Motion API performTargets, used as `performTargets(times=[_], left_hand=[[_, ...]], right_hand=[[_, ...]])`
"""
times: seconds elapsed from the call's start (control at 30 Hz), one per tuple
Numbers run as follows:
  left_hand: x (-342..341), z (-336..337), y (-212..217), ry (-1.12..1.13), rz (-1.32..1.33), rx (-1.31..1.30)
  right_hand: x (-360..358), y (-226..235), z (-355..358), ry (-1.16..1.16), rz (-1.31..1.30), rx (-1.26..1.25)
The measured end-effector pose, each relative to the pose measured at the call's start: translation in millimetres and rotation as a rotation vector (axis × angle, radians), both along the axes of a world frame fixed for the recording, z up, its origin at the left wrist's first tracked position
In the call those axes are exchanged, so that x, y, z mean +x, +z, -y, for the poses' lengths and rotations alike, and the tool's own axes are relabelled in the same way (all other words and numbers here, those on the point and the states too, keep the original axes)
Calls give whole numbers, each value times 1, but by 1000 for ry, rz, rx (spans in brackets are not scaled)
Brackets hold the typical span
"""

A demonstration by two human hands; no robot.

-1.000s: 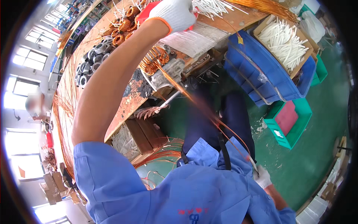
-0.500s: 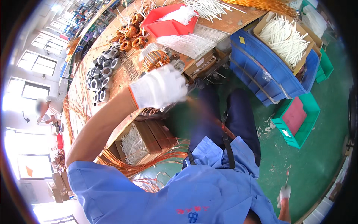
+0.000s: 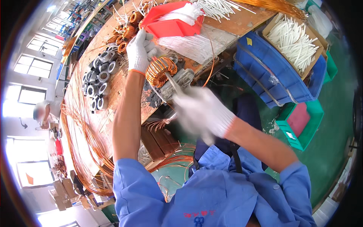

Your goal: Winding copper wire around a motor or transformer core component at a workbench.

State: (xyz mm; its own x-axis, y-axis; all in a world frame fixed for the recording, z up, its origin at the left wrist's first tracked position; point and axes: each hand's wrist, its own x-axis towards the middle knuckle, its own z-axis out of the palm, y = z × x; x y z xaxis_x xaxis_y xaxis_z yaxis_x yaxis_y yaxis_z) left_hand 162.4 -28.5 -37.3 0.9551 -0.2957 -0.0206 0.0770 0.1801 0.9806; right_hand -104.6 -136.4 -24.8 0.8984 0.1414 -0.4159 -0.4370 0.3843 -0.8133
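We see the left hand (image 3: 140,50), in a white knit glove, with fingers gripping the ring-shaped copper coil (image 3: 161,71) at the wooden surface (image 3: 128,85) edge; the blurred right hand (image 3: 202,113) fingers' state is indeterminate.

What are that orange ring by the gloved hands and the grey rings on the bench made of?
The orange ring looks like bare copper wire wound round a core: shiny, ribbed, reddish strands. The grey rings seem dull, matt and unwound, perhaps metal or coated cores; I can't tell which. The left hand wears a white knitted glove.
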Motion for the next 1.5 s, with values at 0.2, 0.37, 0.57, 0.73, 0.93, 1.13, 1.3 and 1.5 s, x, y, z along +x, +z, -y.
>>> performTargets(times=[0.2, 0.37, 0.57, 0.73, 0.93, 1.13, 1.3, 1.5], left_hand=[[4, 12, 37, -337, 439, 802], [-29, 65, 63, -549, 961, 1200], [-65, 75, 93, -320, 1043, 1003], [-113, 18, 108, -105, 1681, 1157], [-159, 0, 77, -1451, 1541, 1413], [-51, 15, 84, -104, 287, 299], [-5, -3, 22, 43, 33, 72], [0, -9, 6, 26, 70, 173]], right_hand=[[-52, -30, 40, 94, 212, -332], [-293, -153, 60, 121, -50, -1057], [-602, -301, 60, 141, -505, -1380], [-739, -331, 64, 428, -968, -1213], [-582, -301, 176, -98, -1069, -1216], [-286, -148, 178, -837, -130, -882], [-114, -16, 74, 85, -43, -156], [20, 5, -14, 42, -12, 260]])
